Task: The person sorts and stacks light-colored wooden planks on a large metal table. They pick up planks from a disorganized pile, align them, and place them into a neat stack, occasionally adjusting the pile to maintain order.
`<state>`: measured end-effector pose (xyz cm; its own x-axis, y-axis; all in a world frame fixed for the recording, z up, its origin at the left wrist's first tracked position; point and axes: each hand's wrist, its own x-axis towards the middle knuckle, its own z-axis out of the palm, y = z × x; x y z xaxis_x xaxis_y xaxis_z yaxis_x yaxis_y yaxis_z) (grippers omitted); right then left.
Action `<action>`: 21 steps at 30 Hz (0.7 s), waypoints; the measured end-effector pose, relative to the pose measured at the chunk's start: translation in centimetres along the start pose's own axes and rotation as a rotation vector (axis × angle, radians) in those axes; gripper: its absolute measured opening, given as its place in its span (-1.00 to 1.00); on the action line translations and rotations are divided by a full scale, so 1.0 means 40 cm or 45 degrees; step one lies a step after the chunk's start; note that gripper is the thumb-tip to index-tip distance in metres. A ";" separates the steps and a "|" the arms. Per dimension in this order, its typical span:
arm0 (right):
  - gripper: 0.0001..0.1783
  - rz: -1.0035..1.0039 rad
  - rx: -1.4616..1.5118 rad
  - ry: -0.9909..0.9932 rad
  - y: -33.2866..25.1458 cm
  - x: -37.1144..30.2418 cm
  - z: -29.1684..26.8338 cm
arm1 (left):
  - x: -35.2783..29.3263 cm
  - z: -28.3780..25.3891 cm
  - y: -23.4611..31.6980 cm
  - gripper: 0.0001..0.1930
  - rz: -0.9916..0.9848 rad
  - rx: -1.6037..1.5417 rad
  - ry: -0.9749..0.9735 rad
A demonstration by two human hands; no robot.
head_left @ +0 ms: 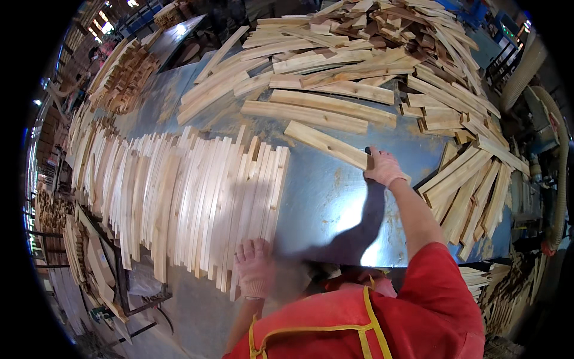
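Note:
My right hand [384, 168], in a pale glove, grips the near right end of a wooden board [326, 144] that lies slantwise on the metal tabletop [317, 197]. Its thumb and fingers close over the board's edges. My left hand [254, 267], gloved too and a little blurred, rests at the near ends of a long row of wooden strips [197, 197]. Its fingers are stretched out, and it holds nothing. The strips stand side by side, with uneven ends.
Beyond the held board lie several loose boards [323, 110], backed by a large heap of wood pieces [382, 30]. More boards [478, 179] overlap at the right edge. Stacked wood [125, 78] stands at the far left. A ribbed hose [559, 167] hangs beside machinery on the right.

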<state>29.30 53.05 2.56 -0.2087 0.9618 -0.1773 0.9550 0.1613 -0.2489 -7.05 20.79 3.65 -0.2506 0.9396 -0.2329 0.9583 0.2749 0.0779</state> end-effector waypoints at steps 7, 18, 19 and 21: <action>-0.20 0.642 2.331 -1.514 0.139 -0.071 0.050 | 0.083 -0.020 0.194 -0.17 0.459 -0.184 0.458; -0.08 -0.974 0.997 -1.470 -0.098 0.128 -0.086 | 0.325 -0.254 0.264 -0.18 0.589 0.184 0.169; -0.14 -1.211 0.887 -0.856 -0.054 0.236 -0.016 | 0.325 -0.243 0.227 -0.19 0.451 0.165 0.050; -0.25 -0.560 0.694 -0.296 -0.107 0.371 -0.092 | 0.294 -0.232 0.121 -0.19 0.018 0.107 0.045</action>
<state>22.89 67.43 4.49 -0.6451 0.7522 -0.1345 0.5454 0.3300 -0.7705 -6.63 35.06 10.30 -0.2406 0.9503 -0.1976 0.9695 0.2452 -0.0009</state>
